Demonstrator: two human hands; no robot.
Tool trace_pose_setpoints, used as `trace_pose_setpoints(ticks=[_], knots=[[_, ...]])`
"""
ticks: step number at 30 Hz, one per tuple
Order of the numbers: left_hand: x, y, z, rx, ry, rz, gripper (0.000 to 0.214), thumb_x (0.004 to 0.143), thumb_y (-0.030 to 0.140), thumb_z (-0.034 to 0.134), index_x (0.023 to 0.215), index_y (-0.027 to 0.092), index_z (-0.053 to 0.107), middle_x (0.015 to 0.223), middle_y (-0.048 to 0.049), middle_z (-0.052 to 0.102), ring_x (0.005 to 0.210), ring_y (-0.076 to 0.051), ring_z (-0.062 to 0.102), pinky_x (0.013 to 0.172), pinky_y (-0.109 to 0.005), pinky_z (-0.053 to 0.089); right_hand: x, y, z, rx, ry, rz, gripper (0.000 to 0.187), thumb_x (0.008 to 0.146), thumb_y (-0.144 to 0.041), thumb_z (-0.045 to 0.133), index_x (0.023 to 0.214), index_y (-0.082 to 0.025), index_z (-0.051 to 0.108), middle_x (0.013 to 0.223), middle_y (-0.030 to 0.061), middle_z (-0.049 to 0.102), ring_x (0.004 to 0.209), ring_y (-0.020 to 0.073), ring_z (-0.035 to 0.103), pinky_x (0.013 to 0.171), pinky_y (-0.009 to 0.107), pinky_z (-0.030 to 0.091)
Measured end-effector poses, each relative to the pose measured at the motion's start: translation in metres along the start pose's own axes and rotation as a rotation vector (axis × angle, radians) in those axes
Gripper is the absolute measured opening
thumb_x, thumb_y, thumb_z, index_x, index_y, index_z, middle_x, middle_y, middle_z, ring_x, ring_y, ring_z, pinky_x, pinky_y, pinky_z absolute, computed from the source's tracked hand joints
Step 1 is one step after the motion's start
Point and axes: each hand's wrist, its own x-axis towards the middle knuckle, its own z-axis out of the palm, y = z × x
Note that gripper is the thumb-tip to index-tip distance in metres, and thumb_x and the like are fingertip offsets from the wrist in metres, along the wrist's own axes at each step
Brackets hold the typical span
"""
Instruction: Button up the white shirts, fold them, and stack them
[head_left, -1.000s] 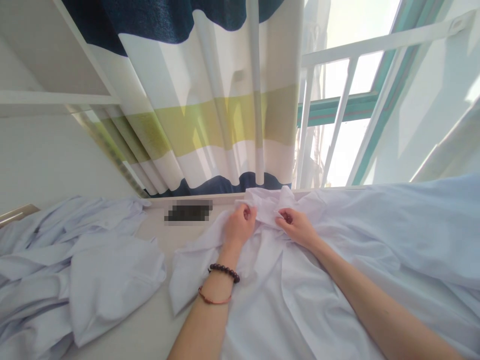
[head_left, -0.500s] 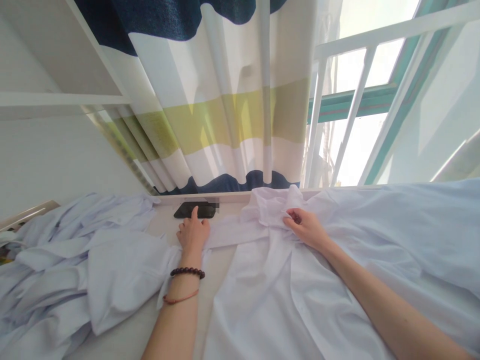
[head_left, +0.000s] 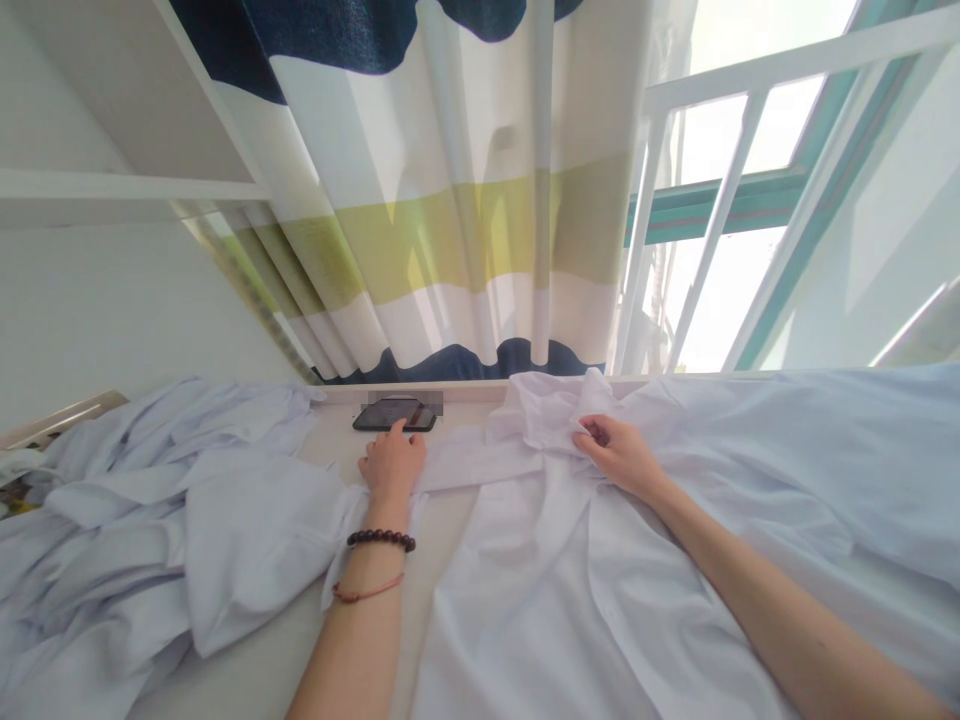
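Note:
A black smartphone [head_left: 394,415] lies flat near the far edge of the white surface, part of its outline pixelated. At its near edge is my left hand [head_left: 391,462], with the index finger stretched toward the screen and the other fingers loosely curled, holding nothing. My right hand [head_left: 611,450] pinches a gathered part of a white garment [head_left: 517,570] between thumb and fingers. That thin, semi-glossy fabric spreads toward me and off to the right, and a flat strip of it reaches left toward my left hand. Whether my fingertip presses the screen is hard to tell.
A crumpled heap of white cloth [head_left: 247,530] covers the left side. Behind the surface hangs a curtain [head_left: 435,240] in navy, white and yellow-green. White railing bars [head_left: 720,210] stand in front of a green-framed window at right. A shelf edge [head_left: 127,187] juts out upper left.
The phone's screen has gone from dark to lit. My left index finger has drawn back slightly toward the phone's near edge. My right hand keeps its pinch; the view shifts slightly.

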Motion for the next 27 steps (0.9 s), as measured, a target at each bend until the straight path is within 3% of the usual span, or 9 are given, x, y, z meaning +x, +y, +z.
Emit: trace_pose_setpoints(ticks=[10,22,27], knots=[[-0.0004,0.0023,-0.0025,0.002,-0.012,-0.016,0.054,0.086,0.035,0.039,0.138,0.023,0.046,0.118,-0.0190,0.063,0.110,-0.038,0.056,0.087,-0.052,0.043,0.0004,-0.0029,-0.0016,0.004,-0.024,0.010,0.028,0.077,-0.035,0.052,0.090,-0.015,0.065,0.068,0.0022,0.062,0.063,0.0178,0.056,0.064,0.029,0.042],[0.0039,0.0023,0.0006,0.026,-0.026,-0.038,0.051,0.086,0.037,0.040,0.134,0.024,0.052,0.120,-0.0175,0.062,0.111,-0.037,0.056,0.089,-0.052,0.043,0.0012,0.0008,-0.0006,0.015,-0.007,-0.012,0.025,0.077,-0.033,0.053,0.088,-0.015,0.065,0.066,0.0016,0.061,0.062,0.0167,0.055,0.062,0.028,0.041],[0.0045,0.0021,0.0008,0.021,-0.030,-0.028,0.055,0.086,0.038,0.039,0.140,0.026,0.044,0.121,-0.0172,0.062,0.111,-0.038,0.056,0.089,-0.052,0.043,0.0014,0.0007,-0.0005,0.020,-0.013,-0.002,0.026,0.077,-0.034,0.053,0.089,-0.014,0.065,0.067,0.0016,0.061,0.062,0.0168,0.054,0.063,0.028,0.040]])
